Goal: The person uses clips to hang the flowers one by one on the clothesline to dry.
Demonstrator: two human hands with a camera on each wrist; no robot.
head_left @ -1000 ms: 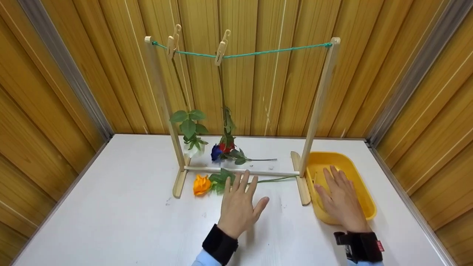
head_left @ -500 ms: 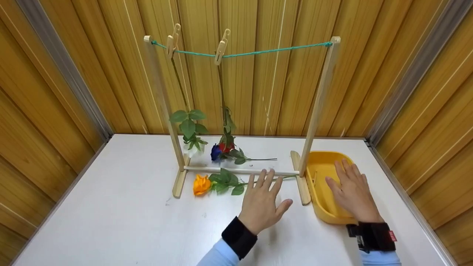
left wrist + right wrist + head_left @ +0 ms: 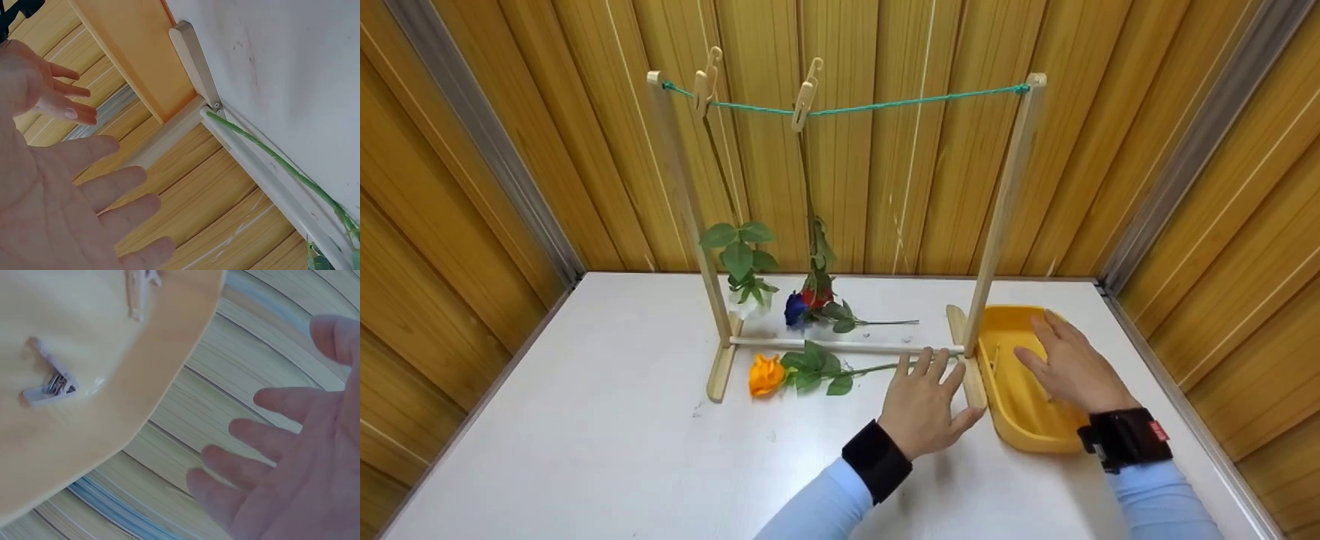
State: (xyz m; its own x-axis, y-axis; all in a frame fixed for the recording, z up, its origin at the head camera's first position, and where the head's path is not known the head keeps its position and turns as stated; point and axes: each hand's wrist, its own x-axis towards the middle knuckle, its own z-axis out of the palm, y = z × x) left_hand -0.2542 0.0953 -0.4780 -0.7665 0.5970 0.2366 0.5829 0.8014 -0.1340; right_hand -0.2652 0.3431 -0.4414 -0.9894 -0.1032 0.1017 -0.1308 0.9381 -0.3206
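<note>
My left hand (image 3: 924, 411) hovers palm down with spread fingers, holding nothing, near the stem end of an orange rose (image 3: 766, 376) that lies on the table. Over the yellow basin (image 3: 1027, 442) hangs my right hand (image 3: 1076, 367), its fingers extended and nothing in them. Inside the basin, the right wrist view shows a clothespin (image 3: 53, 382) and a second clothespin (image 3: 136, 292). Two more clothespins grip a green cord: the left clothespin (image 3: 705, 84) holds a white rose (image 3: 750, 304) head down, and the middle clothespin (image 3: 805, 97) holds a red rose (image 3: 819, 294) likewise.
A wooden frame (image 3: 1006, 202) stands on the white table (image 3: 585, 435), its green cord (image 3: 915, 101) strung between two posts. A blue rose (image 3: 796, 309) lies behind the bottom bar (image 3: 840, 346). The basin sits right beside the frame's right foot (image 3: 975, 386). Wood-patterned walls enclose the table.
My left hand has moved right, from over the orange rose's leaves toward its stem end. My right hand has shifted slightly right and up over the basin. The roses have stayed put.
</note>
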